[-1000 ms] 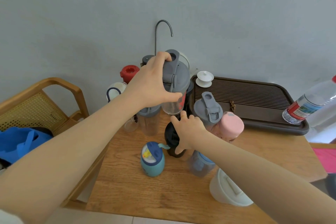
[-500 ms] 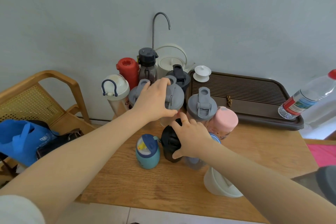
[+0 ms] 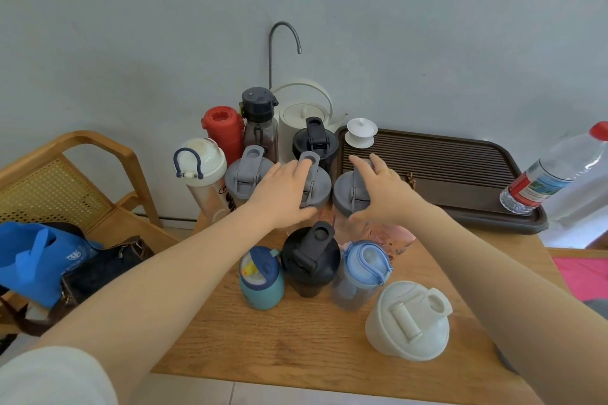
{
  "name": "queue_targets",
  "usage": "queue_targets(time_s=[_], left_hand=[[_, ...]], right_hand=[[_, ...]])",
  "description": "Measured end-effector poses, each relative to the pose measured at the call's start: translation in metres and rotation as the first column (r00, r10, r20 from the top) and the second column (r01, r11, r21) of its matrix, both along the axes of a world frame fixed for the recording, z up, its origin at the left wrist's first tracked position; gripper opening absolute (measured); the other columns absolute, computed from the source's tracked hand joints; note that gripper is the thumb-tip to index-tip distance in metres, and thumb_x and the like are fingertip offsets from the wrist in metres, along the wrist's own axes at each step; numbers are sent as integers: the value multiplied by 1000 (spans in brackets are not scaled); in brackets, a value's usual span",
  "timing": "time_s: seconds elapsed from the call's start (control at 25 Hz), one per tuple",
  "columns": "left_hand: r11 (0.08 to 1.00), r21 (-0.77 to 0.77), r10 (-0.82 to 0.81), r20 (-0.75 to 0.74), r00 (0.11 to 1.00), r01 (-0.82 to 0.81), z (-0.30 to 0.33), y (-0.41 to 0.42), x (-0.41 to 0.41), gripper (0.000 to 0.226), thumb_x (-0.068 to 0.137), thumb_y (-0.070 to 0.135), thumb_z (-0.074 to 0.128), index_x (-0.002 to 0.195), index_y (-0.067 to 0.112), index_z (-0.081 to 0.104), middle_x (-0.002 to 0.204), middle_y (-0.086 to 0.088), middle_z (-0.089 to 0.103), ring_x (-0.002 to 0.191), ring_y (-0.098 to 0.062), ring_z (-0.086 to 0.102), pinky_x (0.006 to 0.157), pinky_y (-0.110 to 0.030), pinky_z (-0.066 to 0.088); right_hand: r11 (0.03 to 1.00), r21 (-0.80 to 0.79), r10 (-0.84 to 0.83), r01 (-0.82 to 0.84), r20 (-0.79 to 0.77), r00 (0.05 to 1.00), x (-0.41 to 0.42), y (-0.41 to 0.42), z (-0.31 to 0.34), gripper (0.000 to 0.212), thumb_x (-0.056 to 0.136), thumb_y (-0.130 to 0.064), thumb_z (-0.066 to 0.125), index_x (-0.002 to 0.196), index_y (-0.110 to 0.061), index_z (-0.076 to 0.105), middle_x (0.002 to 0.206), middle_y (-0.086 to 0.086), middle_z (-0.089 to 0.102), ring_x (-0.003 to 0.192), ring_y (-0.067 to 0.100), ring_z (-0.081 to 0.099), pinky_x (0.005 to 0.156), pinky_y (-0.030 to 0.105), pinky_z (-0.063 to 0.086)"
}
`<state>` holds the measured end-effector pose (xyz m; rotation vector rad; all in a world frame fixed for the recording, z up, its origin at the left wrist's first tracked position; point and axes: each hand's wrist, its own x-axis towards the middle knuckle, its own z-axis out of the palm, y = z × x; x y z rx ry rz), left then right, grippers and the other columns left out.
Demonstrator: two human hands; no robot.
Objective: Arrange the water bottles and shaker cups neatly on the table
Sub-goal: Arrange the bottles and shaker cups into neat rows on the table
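Left arm: we see it bare, running from the lower left of the frame up toward the centre, a pale sleeve edge at the bottom left corner.
Left hand (image 3: 285,195): palm down at centre frame, our fingers curled over a grey lid.
Right arm: bare, entering from the lower right and angling up-left.
Right hand (image 3: 381,191): palm down just right of centre, our fingers spread and arched, thumb low.

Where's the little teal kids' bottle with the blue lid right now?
The teal bottle stands in the front row of the wooden table, leftmost, touching or nearly touching the black shaker cup on its right, under the left forearm.
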<state>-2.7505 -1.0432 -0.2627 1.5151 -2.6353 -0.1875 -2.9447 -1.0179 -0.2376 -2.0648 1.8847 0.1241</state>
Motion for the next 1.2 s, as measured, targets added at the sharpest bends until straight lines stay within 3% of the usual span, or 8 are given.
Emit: queue_targets(time_s=[0.12, 0.36, 0.48, 0.6, 0.76, 0.92, 1.04, 1.2], left_hand=[[996, -24, -78, 135, 988, 82, 3, -6, 10, 91, 73, 34, 71, 140, 9, 14, 133, -13, 43, 121, -31, 43, 102, -39, 32], [997, -75, -19, 124, 992, 28, 4, -13, 5, 82, 74, 32, 71, 135, 7, 22, 124, -14, 50, 109, -31, 52, 85, -39, 42], [998, -54, -12, 118, 993, 19, 3, -17, 6, 84, 75, 29, 71, 137, 8, 19, 128, -14, 48, 112, -31, 50, 87, -39, 42], [1000, -14, -20, 65, 998, 21, 7, -10, 14, 96, 77, 33, 70, 145, 11, 6, 150, -15, 26, 133, -32, 33, 106, -40, 32], [967, -246, 24, -180, 983, -68, 29, 11, 58, 85, 80, 42, 62, 145, 15, 15, 156, -9, 13, 144, -26, 9, 114, -34, 3], [904, -139, 373, -206, 905, -405, 27, 9, 119, 92, 74, 40, 71, 145, 20, 16, 156, -13, -2, 142, -38, -5, 114, -51, 4], [870, 90, 492, -232, 839, -485, 12, 5, 140, 99, 70, 34, 76, 145, 26, 10, 155, -16, -4, 138, -43, 16, 108, -53, 26], [904, 84, 409, -456, 790, -419, 0, -3, 144, 74, 77, 20, 70, 137, 16, 25, 142, -13, 31, 120, -34, 45, 85, -42, 45]], right_hand=[[999, -32, -10, 11, 19, 1000, 2, -5, -11, 108, 68, -34, 78, 147, -33, 4, 154, 16, -1, 130, 47, 32, 99, 48, 43], [979, -159, -118, 131, 87, 989, 11, -6, -14, 78, 65, -33, 73, 130, -32, 31, 134, 11, 25, 109, 37, 45, 76, 40, 48], [980, -133, -136, 146, 77, 988, 13, -5, -13, 77, 67, -36, 74, 131, -32, 31, 139, 13, 21, 118, 39, 41, 86, 45, 49], [983, -151, -109, 106, -9, 994, 22, -5, -10, 96, 70, -52, 71, 145, -29, 16, 155, 18, -1, 141, 43, 10, 111, 52, 25], [924, -374, 85, -82, -8, 996, 53, -5, -3, 86, 79, -53, 61, 146, -18, 21, 158, 15, 6, 146, 33, 2, 118, 45, 5], [939, -273, 228, -211, 32, 973, 97, -17, -7, 78, 84, -46, 59, 146, -14, 22, 157, 14, 15, 146, 31, 8, 118, 43, 11], [916, -290, 282, -279, -32, 959, 134, -25, -15, 76, 87, -43, 57, 146, -11, 20, 156, 16, 20, 145, 32, 13, 118, 41, 13], [957, -244, 150, -155, -35, 988, 171, -39, -17, 106, 77, -54, 64, 149, -11, -1, 156, 22, 15, 142, 36, 21, 116, 45, 19]])
